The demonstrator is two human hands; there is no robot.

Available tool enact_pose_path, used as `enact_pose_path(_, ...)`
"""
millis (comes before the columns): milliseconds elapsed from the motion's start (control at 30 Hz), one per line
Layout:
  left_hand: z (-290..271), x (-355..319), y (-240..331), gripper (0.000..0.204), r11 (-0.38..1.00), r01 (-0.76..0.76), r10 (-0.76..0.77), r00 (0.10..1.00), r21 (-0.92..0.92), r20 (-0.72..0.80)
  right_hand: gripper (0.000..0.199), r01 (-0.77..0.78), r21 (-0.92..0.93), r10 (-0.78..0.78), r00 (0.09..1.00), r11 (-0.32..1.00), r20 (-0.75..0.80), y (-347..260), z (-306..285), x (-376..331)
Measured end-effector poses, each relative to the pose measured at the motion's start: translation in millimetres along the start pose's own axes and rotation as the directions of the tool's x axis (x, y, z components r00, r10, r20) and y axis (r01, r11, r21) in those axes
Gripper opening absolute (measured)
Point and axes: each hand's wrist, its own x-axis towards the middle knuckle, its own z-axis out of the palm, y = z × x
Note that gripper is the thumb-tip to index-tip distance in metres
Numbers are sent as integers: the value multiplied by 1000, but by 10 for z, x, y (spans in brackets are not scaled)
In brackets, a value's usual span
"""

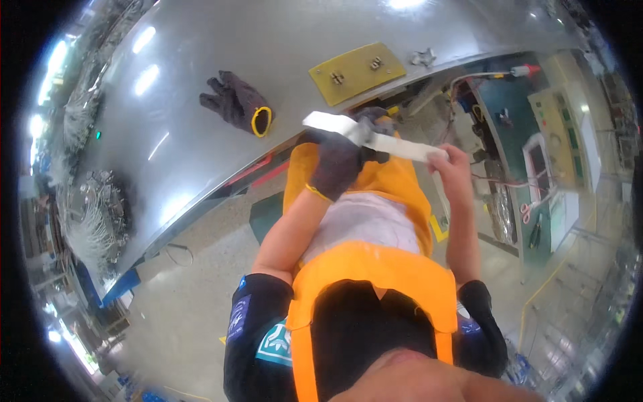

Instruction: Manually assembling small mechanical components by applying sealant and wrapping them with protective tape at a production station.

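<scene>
- Our gloved left hand (338, 163) is closed around the white strip (404, 147), fingers partly blurred.
- Our bare right hand (455, 173) pinches its right end.
- The strip spans between both hands, above our orange apron (375, 264).

A broad, shiny metal worktop (201, 33) fills the upper left, mirroring streaks of light (147, 80). Pale grey floor (177, 315) spreads below, a thin yellow line (524, 311) crossing it at right, near a green-topped table (512, 151).
</scene>
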Motion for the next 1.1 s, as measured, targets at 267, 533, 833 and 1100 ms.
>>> enact_pose_path(267,-127,-78,160,35,971,-7,-36,984,-240,-176,7,90,637,-16,992,766,-121,-11,393,199)
enact_pose_path(533,-194,83,155,40,953,-58,-8,977,-298,-215,13,276,248,-189,928,929,-322,-607,448,216)
enact_pose_path(833,-148,153,255,39,961,-39,-15,981,-273,-192,27,-240,882,-808,355,407,469,-2067,999,-148)
enact_pose_path(1100,43,120,326,37,991,12,-53,949,-131,-311,25,-17,886,-805,412,462,428,-1942,1020,34)
